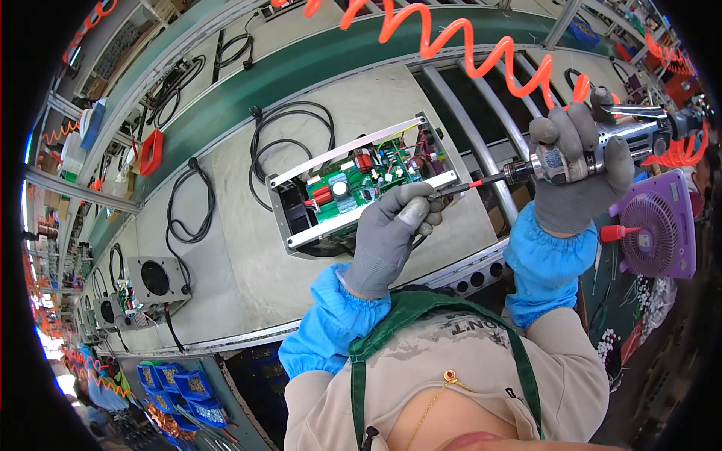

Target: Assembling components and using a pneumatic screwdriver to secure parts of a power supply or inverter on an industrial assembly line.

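My right hand (pixel 568 201), in a grey glove, is wrapped round a silver air screwdriver (pixel 558 167) that lies almost level, its red-sleeved bit (pixel 485 181) pointing left. At the tip of that bit, the gloved fingers of my left hand (pixel 382 239) are pinched together; whatever is between them is too small to make out. Just beyond my left hand sits an open metal chassis (pixel 331 227) with white rails along its top. Inside it is a green circuit board (pixel 329 184) with red and silver parts and some wires. My left hand covers part of the near rail.
A coiled orange air hose (pixel 466 41) hangs over the bench. Black power cords (pixel 207 218) lie left of and behind the chassis. Metal rollers (pixel 470 124) run to its right. A purple fan (pixel 653 229) stands at right; blue bins (pixel 192 383) are at lower left.
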The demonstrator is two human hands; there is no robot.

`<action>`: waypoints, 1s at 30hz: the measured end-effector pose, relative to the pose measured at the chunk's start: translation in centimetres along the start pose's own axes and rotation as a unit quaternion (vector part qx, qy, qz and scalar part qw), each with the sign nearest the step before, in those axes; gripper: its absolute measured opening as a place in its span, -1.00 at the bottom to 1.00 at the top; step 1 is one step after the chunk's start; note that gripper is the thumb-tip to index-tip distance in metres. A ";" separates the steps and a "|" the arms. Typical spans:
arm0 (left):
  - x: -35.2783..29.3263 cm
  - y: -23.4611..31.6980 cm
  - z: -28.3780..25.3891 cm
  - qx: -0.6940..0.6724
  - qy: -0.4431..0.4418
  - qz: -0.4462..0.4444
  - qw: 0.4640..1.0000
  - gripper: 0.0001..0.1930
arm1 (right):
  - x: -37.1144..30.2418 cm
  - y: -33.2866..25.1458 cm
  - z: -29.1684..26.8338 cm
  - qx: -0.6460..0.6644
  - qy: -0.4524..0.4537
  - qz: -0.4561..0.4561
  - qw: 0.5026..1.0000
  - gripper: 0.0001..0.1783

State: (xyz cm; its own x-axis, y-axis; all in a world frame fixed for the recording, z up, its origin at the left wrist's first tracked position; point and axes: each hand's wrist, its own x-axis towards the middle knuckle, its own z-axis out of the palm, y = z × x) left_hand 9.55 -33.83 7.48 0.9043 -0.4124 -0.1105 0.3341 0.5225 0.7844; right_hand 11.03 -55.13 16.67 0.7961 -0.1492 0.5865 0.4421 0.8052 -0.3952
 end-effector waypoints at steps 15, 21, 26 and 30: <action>-0.9 -0.8 1.2 0.137 0.031 0.059 0.988 -0.64 | -0.4 -0.9 -0.5 -0.053 -0.093 -0.021 0.994 -0.45; 0.8 -8.8 -2.9 0.687 0.001 0.064 0.724 -0.67 | -0.5 -2.9 -1.1 -0.045 -0.049 -0.050 0.997 -0.42; 2.3 -11.8 -4.6 0.641 0.045 0.042 0.765 -0.64 | -0.8 -3.2 -1.4 -0.086 -0.042 -0.048 0.994 -0.41; -0.4 -11.5 -4.3 0.448 0.067 0.024 0.891 -0.74 | -0.8 -4.8 -3.1 -0.085 -0.064 -0.037 0.994 -0.43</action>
State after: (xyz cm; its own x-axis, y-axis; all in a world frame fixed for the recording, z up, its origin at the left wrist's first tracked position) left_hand 6.47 -36.46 -4.08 0.9555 -0.2816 -0.0881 0.0015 -0.2938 0.9559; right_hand 9.58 -60.72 15.93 0.7037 -0.1214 0.7000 0.5699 0.6848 -0.4541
